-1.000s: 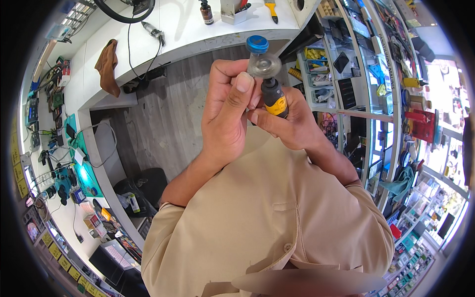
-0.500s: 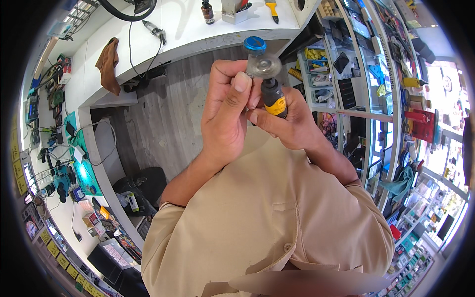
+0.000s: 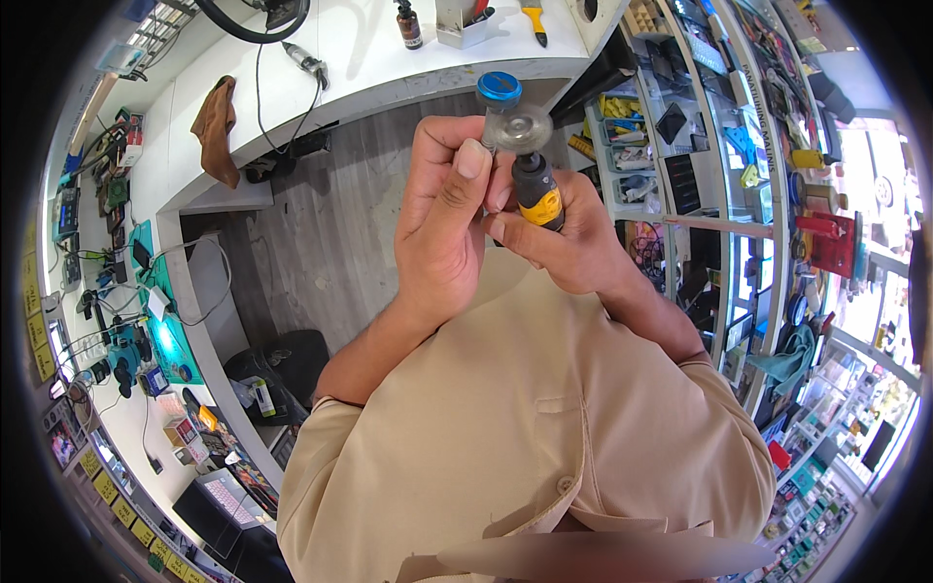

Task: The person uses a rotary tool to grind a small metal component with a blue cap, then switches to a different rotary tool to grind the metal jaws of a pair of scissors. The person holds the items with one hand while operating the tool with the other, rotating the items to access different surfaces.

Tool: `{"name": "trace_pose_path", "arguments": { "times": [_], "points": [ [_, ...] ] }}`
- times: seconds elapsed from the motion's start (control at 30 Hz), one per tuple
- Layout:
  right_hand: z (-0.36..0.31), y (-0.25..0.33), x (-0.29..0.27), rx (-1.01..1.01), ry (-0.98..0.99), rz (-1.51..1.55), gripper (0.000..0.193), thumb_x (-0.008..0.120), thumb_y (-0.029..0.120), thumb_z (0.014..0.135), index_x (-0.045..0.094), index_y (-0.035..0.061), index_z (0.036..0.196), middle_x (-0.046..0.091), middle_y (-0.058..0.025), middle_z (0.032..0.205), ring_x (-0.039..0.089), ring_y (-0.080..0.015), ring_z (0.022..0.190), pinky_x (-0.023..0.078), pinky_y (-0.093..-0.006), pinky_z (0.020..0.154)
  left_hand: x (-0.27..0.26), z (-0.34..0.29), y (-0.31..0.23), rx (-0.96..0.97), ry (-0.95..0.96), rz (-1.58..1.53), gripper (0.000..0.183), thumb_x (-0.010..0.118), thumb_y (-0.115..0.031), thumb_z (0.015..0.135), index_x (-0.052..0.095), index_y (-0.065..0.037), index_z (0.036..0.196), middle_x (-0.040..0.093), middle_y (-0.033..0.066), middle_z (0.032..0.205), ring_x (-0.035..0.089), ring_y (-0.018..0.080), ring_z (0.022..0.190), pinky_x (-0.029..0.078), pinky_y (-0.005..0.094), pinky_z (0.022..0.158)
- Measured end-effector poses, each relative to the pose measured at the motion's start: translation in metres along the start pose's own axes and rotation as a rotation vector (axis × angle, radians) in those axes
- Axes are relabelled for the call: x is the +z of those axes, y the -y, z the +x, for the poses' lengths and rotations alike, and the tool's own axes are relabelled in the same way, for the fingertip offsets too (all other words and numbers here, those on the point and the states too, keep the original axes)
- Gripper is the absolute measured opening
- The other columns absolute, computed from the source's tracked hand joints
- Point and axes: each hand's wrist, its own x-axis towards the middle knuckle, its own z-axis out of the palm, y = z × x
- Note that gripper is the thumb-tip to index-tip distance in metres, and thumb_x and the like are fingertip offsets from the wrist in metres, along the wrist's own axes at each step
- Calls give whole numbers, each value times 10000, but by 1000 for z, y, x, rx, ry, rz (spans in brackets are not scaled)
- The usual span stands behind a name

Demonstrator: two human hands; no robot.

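Up in front of my chest, my left hand (image 3: 447,209) pinches what looks like a wristwatch with a round blue face (image 3: 500,87) and a silvery band running down into my fingers. My right hand (image 3: 569,233) is wrapped round a black and yellow rotary tool (image 3: 540,199), its head pointing up. A round disc (image 3: 520,128) at the tool's tip is blurred as if spinning. It overlaps the silvery band in this view; whether they touch I cannot tell. My two hands are close together, fingertips meeting near the tool's body.
Beyond my hands runs a white workbench (image 3: 360,73) with a brown cloth (image 3: 216,131) over its edge, a corded tool (image 3: 303,60), a dropper bottle (image 3: 408,27) and a yellow brush (image 3: 535,21). Shelves of bins (image 3: 627,141) stand on the right. A black bin (image 3: 277,374) is at lower left.
My hands, the watch and the rotary tool hold almost the same position. The surroundings have shifted very slightly in the picture.
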Motion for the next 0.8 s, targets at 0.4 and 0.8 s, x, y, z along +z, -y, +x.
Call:
{"name": "trace_pose_path", "arguments": {
  "times": [0.4,0.8],
  "points": [
    [2,4,0,21,-2,-9,155,705,47,901,666,-11,1039,637,12,886,547,-42,792,481,-236,692,4,4,-4,-32,-30,25,320,460,-362,1109,502,-71,1236,495,-16,859,390,58,780,358,220,741],
    [5,1,-3,-20,-20,49,154,720,74,916,675,-16,1033,652,10,887,560,-41,779,485,-235,683,8,11,-4,-53,-71,60,332,473,-390,1104,516,-76,1201,489,-21,842,358,47,735,316,210,693]
  ]
}}
